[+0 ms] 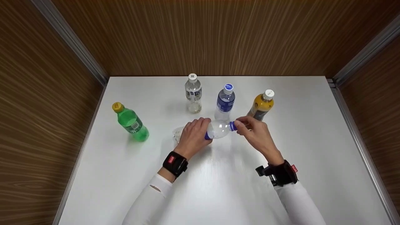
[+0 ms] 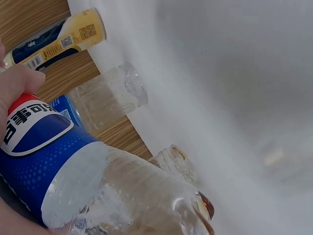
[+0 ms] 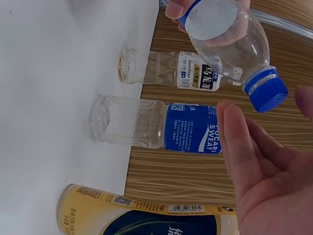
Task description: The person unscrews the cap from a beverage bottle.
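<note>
My left hand [image 1: 194, 134] grips a clear plastic cola bottle [image 1: 221, 128] round its blue label, holding it on its side above the table with the neck to the right. A blue cap [image 3: 266, 90] sits on its neck. My right hand [image 1: 257, 136] is at the cap; in the right wrist view its fingers [image 3: 234, 137] and thumb lie on either side of the cap with gaps between. Just behind stands a blue-labelled Pocari Sweat bottle [image 3: 193, 128]. The cola bottle's label [image 2: 44, 142] shows in the left wrist view, and its inside looks clear.
On the white table [image 1: 200, 193] stand a green bottle [image 1: 132, 123] with a yellow cap at left, a clear Suntory bottle [image 1: 193, 93] at the back, and a yellow bottle [image 1: 261, 106] behind my right hand. Wood-grain panels [image 1: 200, 37] enclose the back and sides.
</note>
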A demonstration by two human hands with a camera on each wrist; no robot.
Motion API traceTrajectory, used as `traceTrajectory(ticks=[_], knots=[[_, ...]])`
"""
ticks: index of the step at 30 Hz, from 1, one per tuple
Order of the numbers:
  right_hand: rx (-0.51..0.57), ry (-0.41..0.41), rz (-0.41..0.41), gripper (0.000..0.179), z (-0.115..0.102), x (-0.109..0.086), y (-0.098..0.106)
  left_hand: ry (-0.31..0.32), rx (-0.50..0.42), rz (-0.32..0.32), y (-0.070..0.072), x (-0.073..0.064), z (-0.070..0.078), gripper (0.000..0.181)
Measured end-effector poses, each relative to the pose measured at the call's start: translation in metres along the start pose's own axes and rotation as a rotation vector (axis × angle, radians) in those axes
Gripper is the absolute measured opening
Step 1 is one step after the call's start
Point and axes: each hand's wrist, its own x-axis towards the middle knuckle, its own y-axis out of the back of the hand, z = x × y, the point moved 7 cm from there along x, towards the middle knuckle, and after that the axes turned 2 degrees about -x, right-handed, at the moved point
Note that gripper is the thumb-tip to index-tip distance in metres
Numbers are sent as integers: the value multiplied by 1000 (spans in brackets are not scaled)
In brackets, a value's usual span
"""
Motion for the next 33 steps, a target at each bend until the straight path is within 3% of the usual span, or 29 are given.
traceTrajectory(ticks=[14, 27, 33], knots=[[3, 49, -11, 26, -7, 0, 2, -4, -4, -9, -1, 0, -1, 66], [122, 171, -92, 28, -13, -3, -1, -3, 3, -7, -3, -1, -1, 65], [88, 140, -82, 32, -11, -3, -2, -6, 0, -2, -3, -2, -1, 66]])
